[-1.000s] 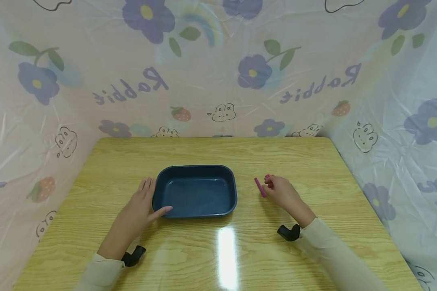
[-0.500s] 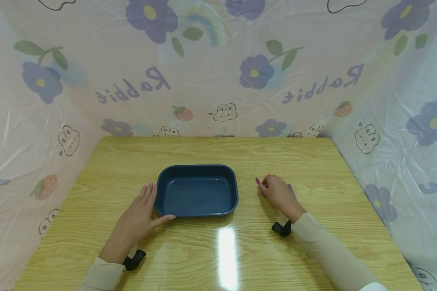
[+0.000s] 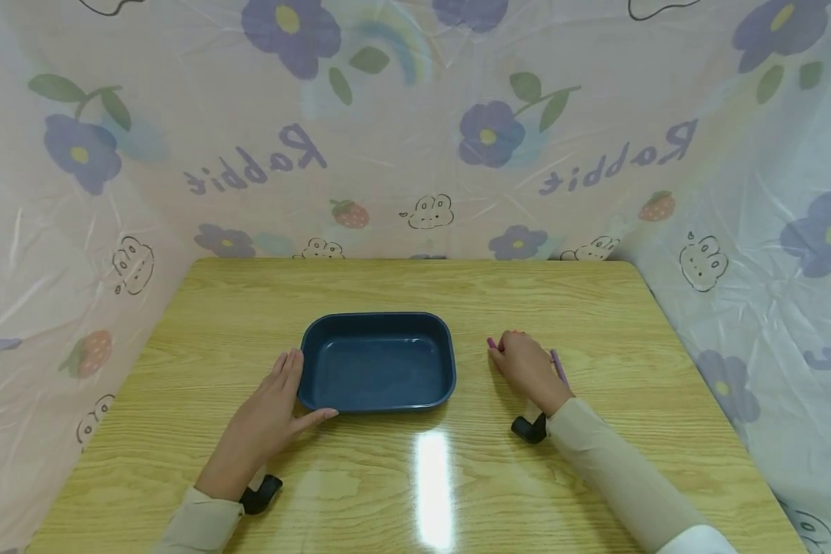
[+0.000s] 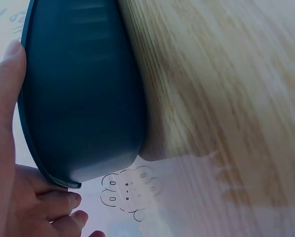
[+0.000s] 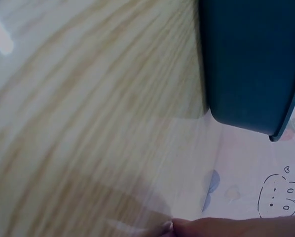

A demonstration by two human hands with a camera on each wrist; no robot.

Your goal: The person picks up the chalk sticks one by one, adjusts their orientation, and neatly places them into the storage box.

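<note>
My left hand (image 3: 266, 412) rests against a dark blue rectangular baking dish (image 3: 377, 373). Its fingers lie straight along the left wall, and the thumb stretches beside the front edge. In the left wrist view, the thumb (image 4: 7, 74) touches the dish's rim. My right hand (image 3: 528, 371) is low over the table, right of the dish, with curled fingers pinching a thin magenta stick (image 3: 492, 343); only its far end shows. A purple stick (image 3: 559, 367) lies right of this hand, and a bit of something red (image 3: 518, 332) peeks out behind the knuckles.
The wooden table (image 3: 402, 285) is backed by a patterned cloth (image 3: 388, 154) that also hangs at both sides. Black wrist-worn pieces sit under the left wrist (image 3: 261, 494) and the right wrist (image 3: 529, 428). The dish stands between the two hands.
My right hand has shifted left and closed down over the magenta stick, uncovering the purple stick on its right. The left thumb has slid from over the dish's rim to its front edge.
</note>
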